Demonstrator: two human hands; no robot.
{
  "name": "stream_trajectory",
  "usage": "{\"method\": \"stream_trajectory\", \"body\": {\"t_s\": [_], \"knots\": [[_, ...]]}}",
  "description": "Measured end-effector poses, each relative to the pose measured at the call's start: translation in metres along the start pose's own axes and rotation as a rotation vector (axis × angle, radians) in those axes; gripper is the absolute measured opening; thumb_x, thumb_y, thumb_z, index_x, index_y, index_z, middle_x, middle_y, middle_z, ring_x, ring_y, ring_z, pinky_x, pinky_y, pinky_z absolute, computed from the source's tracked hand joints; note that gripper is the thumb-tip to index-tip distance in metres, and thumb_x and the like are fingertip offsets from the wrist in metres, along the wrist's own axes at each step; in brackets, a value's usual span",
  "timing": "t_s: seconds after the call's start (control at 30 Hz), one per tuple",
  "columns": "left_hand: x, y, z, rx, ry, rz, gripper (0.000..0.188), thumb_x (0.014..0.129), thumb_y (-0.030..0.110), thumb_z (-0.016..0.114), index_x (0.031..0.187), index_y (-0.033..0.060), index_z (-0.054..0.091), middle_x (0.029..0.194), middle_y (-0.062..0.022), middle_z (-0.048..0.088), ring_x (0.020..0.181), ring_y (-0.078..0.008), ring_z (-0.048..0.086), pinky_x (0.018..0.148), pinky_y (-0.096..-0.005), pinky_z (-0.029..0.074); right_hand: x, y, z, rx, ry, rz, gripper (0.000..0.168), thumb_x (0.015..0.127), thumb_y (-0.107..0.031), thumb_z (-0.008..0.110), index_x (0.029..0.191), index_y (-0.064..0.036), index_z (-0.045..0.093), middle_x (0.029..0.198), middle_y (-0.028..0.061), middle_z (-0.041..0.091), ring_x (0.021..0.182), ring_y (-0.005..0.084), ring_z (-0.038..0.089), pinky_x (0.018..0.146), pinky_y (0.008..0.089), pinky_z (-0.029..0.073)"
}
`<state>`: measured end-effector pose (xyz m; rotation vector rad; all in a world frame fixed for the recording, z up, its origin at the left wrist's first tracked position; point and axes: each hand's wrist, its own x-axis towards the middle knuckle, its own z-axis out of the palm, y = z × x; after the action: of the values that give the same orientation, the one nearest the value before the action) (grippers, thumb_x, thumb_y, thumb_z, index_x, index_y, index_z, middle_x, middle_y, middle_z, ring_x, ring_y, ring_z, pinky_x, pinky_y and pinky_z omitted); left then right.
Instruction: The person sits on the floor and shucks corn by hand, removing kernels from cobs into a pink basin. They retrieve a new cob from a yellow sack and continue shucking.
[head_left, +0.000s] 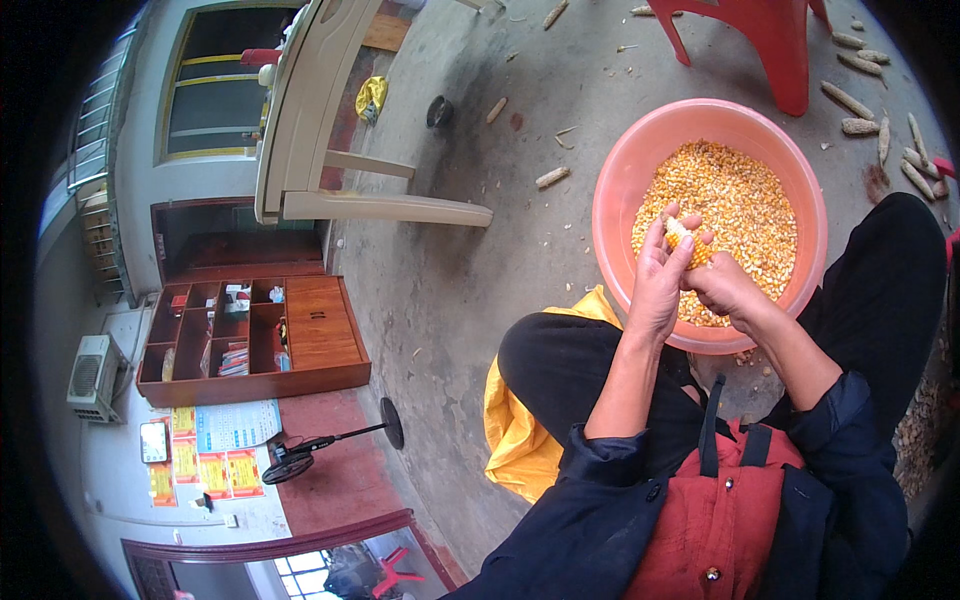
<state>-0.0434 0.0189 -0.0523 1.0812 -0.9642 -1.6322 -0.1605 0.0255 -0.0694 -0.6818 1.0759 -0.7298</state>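
Observation:
A partly shelled corn cob (691, 244) is held over a pink plastic basin (609, 217). Its upper end is bare and pale, while yellow kernels still cover the lower part. My left hand (660, 274) wraps the cob from the left, thumb along it and fingertips showing beyond. Curled against the cob's kernel-covered lower end is my right hand (724, 286); its fingertips are partly hidden. Beneath both hands, loose corn kernels (735, 187) cover the basin's bottom. The basin stands on the floor between my bent knees.
A red plastic stool (765, 45) stands beyond the basin. Several bare cobs (860, 126) lie on the concrete floor at the right. A yellow sack (517, 442) lies by my left knee. Farther left are a pale table (322, 112), a fan (330, 442) and a wooden cabinet (322, 322).

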Motion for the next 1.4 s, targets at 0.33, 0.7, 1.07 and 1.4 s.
{"method": "stream_trajectory", "body": {"t_s": [0.33,0.7,1.07,1.4], "knots": [[0.008,-0.017,-0.001,0.070,0.136,0.042,0.025,0.100,0.020,0.051,0.120,0.0066,0.045,0.100,-0.0075,0.059,0.090,-0.0166,0.064,0.075,-0.0287,0.054,0.011,0.022,0.001,-0.511,0.227,-0.204,0.034,0.074,-0.030,0.065,0.083,0.002,0.069,0.074,0.0239,0.067,0.075,0.0347,0.068,0.067,0.0425,0.052],[0.005,-0.019,0.001,0.165,0.134,0.020,0.038,0.101,0.021,0.048,0.134,0.0047,0.039,0.110,-0.0105,0.059,0.091,-0.0158,0.063,0.081,-0.0282,0.051,0.019,0.029,-0.001,-0.084,0.087,-0.042,0.048,0.079,-0.021,0.066,0.119,0.004,0.057,0.102,0.0149,0.067,0.092,0.0198,0.066,0.075,0.0322,0.050],[0.014,-0.038,-0.010,0.243,0.291,0.115,0.030,0.104,0.023,0.039,0.122,0.0007,0.048,0.092,-0.0074,0.061,0.080,-0.0121,0.059,0.073,-0.0263,0.047,0.004,0.021,0.011,-0.588,0.305,-0.207,0.037,0.076,-0.035,0.065,0.078,0.003,0.068,0.074,0.0269,0.065,0.075,0.0401,0.067,0.067,0.0471,0.051],[0.011,-0.024,-0.001,0.721,0.451,0.152,0.042,0.088,0.041,0.068,0.079,0.0000,0.062,0.067,-0.0069,0.061,0.062,-0.0121,0.055,0.057,-0.0322,0.043,0.003,0.012,0.001,-0.901,0.479,-0.358,0.025,0.073,-0.022,0.068,0.066,0.002,0.065,0.068,0.0250,0.063,0.067,0.0414,0.064,0.062,0.0505,0.050]]}}
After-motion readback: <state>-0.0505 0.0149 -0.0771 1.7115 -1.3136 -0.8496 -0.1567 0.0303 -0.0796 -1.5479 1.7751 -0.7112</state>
